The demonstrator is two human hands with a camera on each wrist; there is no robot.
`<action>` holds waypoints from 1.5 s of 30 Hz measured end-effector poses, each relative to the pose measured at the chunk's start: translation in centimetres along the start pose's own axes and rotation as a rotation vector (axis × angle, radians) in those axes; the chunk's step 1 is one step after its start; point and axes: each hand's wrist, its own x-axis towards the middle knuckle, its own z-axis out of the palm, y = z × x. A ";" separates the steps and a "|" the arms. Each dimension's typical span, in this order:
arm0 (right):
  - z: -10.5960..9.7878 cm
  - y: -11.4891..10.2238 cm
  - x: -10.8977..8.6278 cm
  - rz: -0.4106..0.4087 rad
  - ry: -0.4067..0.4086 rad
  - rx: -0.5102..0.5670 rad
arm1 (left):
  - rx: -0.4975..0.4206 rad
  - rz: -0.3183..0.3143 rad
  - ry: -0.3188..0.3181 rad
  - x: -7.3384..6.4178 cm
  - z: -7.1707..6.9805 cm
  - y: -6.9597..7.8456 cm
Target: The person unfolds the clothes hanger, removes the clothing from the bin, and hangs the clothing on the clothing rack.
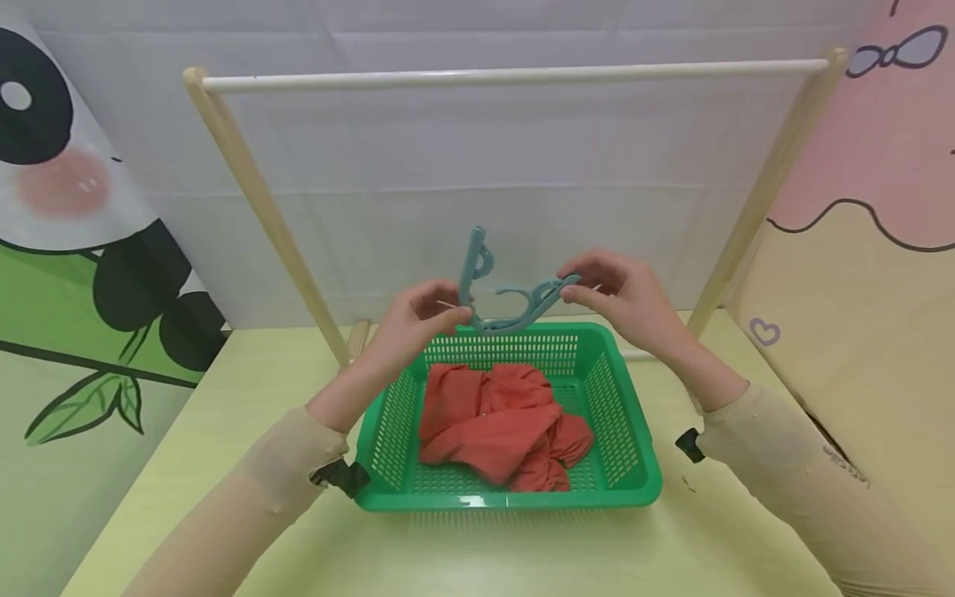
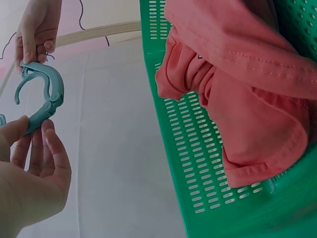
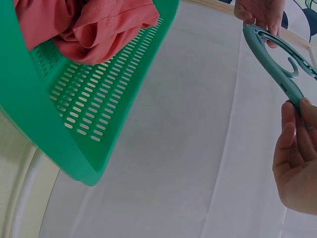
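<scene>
A teal folding clothes hanger point(image 1: 515, 326) is held up above the back rim of a green basket point(image 1: 507, 501). One arm of it points up and the other slants to the right, with its hook between them. My left hand point(image 1: 414, 322) pinches it near the middle joint, also seen in the left wrist view on the hanger point(image 2: 58, 88). The far end of the slanting arm is pinched between thumb and fingers of my right hand point(image 1: 630, 300). Inside the basket lies a crumpled red garment point(image 1: 488, 427), with stitched seams showing in the left wrist view.
Behind the basket stands a rack with a white top bar point(image 1: 515, 78) and wooden posts point(image 1: 272, 215). A white cloth wall point(image 1: 522, 149) hangs behind it. Painted panels flank the pale yellow table point(image 1: 283, 497) on both sides.
</scene>
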 end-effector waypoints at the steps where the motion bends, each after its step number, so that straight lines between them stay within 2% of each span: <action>1: 0.0 0.1 0.0 -0.006 0.001 -0.011 | 0.009 -0.001 -0.006 0.0 0.0 0.1; 8: -0.3 0.2 0.0 -0.035 -0.027 -0.081 | 0.176 -0.007 -0.079 0.2 -0.8 0.9; 14: -0.3 0.1 -0.1 -0.070 -0.084 -0.160 | 0.188 0.022 -0.100 1.1 -1.6 2.1; 18: -0.2 0.1 -0.1 -0.099 -0.121 -0.200 | 0.229 0.059 -0.128 1.5 -1.9 2.9; 21: -0.2 0.0 -0.1 -0.091 -0.128 -0.214 | 0.285 0.084 -0.153 1.6 -2.1 3.3; 25: -0.3 -0.1 0.0 -0.075 -0.122 -0.216 | 0.314 0.097 -0.169 1.6 -2.2 3.6; 36: -0.6 -0.7 -0.1 -0.009 -0.089 -0.080 | 0.332 0.116 -0.097 1.0 -3.1 3.7; 45: -1.4 -0.4 -0.3 0.016 -0.020 -0.015 | 0.314 0.091 -0.065 0.5 -4.2 3.3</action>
